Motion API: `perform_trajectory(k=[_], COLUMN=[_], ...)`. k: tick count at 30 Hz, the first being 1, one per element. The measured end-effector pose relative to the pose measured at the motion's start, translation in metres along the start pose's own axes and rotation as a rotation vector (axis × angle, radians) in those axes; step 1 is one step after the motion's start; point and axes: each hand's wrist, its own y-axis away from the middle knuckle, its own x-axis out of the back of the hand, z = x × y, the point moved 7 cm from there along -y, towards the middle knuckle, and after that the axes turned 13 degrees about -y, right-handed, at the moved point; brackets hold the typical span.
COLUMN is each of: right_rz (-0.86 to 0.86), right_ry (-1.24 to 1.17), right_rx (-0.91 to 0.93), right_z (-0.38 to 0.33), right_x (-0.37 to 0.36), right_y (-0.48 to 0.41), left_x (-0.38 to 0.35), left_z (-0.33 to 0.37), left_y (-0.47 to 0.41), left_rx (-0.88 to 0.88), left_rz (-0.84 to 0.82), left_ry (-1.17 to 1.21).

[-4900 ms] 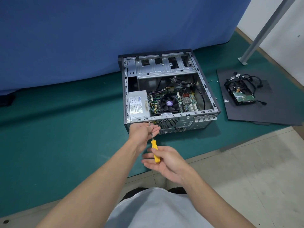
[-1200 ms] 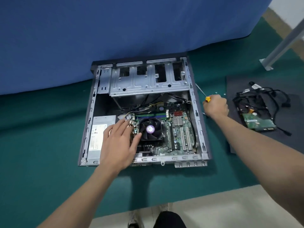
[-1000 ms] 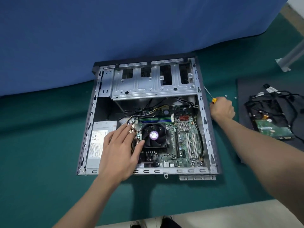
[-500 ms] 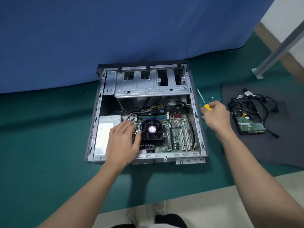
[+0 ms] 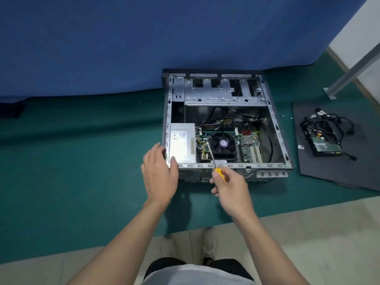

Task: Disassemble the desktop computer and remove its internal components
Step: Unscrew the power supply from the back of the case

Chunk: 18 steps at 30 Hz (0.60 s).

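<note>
Computer case point(image 5: 276, 128) lies open on the green mat point(image 5: 82, 161), wide mat to its left, fan point(image 5: 223, 144) and board point(image 5: 249, 140) showing; left hand point(image 5: 159, 173) flat-fingered at its corner, right hand point(image 5: 230, 186) gripping the screwdriver point(image 5: 211, 156).

No text can be read — the white label point(image 5: 178, 137) on the power supply point(image 5: 185, 154) is only a blur.

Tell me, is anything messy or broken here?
Nothing looks broken. Messy bits: cables tangled over the hard drive on the black panel, and what look like tiny screws loose on the green mat beside the case.
</note>
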Motion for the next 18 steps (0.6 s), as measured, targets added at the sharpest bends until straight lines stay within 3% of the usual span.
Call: perform_trajectory(k=[3, 5, 7, 11, 13, 18], right_rz=[-0.060, -0.079, -0.083, -0.074, -0.055, -0.080], right_ry=[-0.074, -0.105, -0.110, -0.185, -0.336, -0.616], right_rx=[-0.026, -0.058, -0.100, -0.190, -0.262, -0.373], right_z=[0.016, 0.028, 0.040, 0.059, 0.066, 0.065], right_x=[-0.038, -0.057, -0.071, -0.089, -0.098, -0.112], right_y=[0.022, 0.034, 0.042, 0.051, 0.055, 0.058], left_x=[0.000, -0.014, -0.026, -0.040, -0.043, -0.045], left_z=[-0.032, -0.049, -0.054, -0.054, -0.049, -0.039], left_y=[0.003, 0.013, 0.024, 0.030, 0.030, 0.033], left_rx=[0.320, 0.578, 0.712, 0.749, 0.769, 0.808], left_rz=[-0.085, -0.268, -0.456, -0.686, -0.782, -0.844], left_ry=[0.160, 0.321, 0.478, 0.685, 0.800, 0.980])
